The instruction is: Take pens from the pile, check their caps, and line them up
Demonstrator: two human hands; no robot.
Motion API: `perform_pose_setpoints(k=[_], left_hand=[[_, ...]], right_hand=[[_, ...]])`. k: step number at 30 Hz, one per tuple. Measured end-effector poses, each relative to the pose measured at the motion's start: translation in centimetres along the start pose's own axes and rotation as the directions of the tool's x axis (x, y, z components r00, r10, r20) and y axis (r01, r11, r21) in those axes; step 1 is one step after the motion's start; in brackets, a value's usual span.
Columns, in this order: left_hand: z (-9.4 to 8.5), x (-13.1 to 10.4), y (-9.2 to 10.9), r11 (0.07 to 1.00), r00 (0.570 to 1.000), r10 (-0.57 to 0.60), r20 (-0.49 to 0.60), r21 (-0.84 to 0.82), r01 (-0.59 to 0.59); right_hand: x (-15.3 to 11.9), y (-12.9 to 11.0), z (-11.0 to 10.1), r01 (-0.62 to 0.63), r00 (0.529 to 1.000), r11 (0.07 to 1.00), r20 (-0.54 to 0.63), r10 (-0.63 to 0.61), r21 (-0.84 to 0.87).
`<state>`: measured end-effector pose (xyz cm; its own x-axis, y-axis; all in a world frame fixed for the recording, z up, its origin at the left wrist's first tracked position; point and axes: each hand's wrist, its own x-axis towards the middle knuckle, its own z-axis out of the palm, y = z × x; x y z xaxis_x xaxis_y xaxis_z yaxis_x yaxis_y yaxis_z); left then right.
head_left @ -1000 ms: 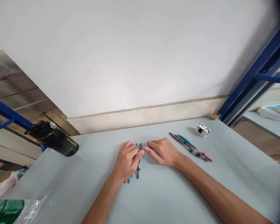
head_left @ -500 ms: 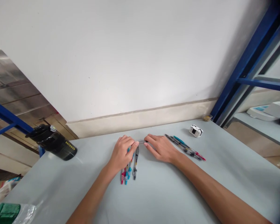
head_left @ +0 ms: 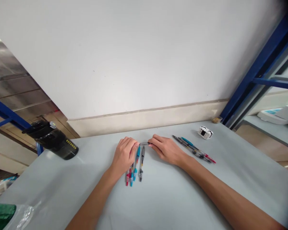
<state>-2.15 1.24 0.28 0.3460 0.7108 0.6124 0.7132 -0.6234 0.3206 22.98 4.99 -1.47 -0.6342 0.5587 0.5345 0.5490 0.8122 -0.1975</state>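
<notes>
A slim pen (head_left: 144, 143) with a see-through barrel and dark end lies level between my two hands, just above the table. My left hand (head_left: 125, 153) pinches its left end, and my right hand (head_left: 167, 149) grips the darker right end; the fingers cover both tips. Below and beside my left hand several pens lie roughly side by side: a red pen (head_left: 127, 179), a blue pen (head_left: 137, 159), another blue one and a black pen (head_left: 142, 163). My left hand partly hides some of them.
Right of my right hand lies a bunch of black, blue and red pens (head_left: 194, 149). Behind it sit a small white device (head_left: 205, 133) and a clear tub (head_left: 216, 119). A black bottle (head_left: 55, 140) stands left; a green plastic-wrapped item (head_left: 4, 214) is nearer. A white wall (head_left: 144, 64) borders the table.
My view has shifted slightly. Both hands still hold the pen between them, and more of its barrel shows now. My left hand uncovers more of the blue and black pens.
</notes>
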Motion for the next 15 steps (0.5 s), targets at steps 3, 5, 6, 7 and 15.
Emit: perform_pose_setpoints(k=[3,5,6,7,15], left_hand=[[0.2,0.04,0.13,0.999,0.998,-0.054,-0.037,0.002,0.054],[0.34,0.02,0.16,0.993,0.991,-0.117,-0.065,-0.035,0.115],[0.37,0.01,0.17,0.988,0.987,-0.146,-0.071,-0.061,0.142],[0.36,-0.01,0.19,0.983,0.983,-0.17,-0.071,-0.089,0.163],[0.19,0.07,0.58,0.987,0.998,-0.065,-0.019,-0.146,0.061]], right_hand=[[0.1,-0.09,0.0,0.011,1.0,1.0,-0.027,-0.011,0.014],[0.15,-0.01,-0.04,0.016,0.999,1.0,-0.046,-0.015,0.017],[0.16,0.04,-0.07,0.018,0.998,1.0,-0.053,-0.017,0.016],[0.16,0.1,-0.1,0.019,0.998,1.0,-0.057,-0.018,0.013],[0.15,-0.1,-0.35,0.029,0.999,0.999,-0.017,-0.028,0.028]])
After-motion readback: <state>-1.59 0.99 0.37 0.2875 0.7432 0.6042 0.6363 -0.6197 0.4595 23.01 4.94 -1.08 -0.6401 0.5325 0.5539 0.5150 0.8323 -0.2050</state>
